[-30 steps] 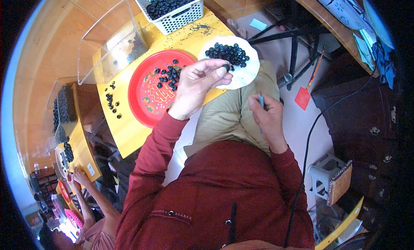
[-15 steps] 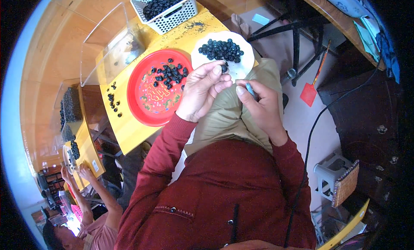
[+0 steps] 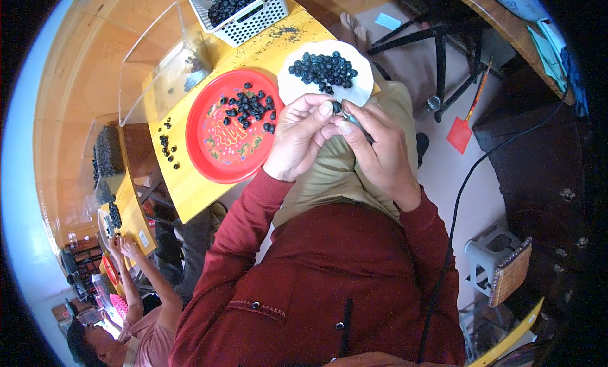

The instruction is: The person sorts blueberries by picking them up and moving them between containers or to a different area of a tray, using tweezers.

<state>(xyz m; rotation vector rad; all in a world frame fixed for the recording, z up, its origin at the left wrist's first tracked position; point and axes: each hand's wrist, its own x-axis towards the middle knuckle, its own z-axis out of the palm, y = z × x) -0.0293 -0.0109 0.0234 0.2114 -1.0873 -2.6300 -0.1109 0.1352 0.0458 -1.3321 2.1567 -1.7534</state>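
Observation:
My left hand pinches a small dark round bead-like piece between thumb and fingertips, above my lap. Closed round a slim tool with a teal handle, my right hand meets the left at that piece; the tool's tip is too small to make out. Just beyond my hands, a white scalloped plate carries a heap of similar dark pieces. Left of it on the yellow table, a round red tray with a printed pattern holds more of them, scattered.
A white perforated basket full of dark pieces stands at the table's far end, near dark crumbs. A clear plastic shield rises at the left. Another person works at lower left. A black cable hangs at my right.
My right hand has moved up and left with the tool, coming together with my left hand at the dark piece. The other person's hands have drawn closer together.

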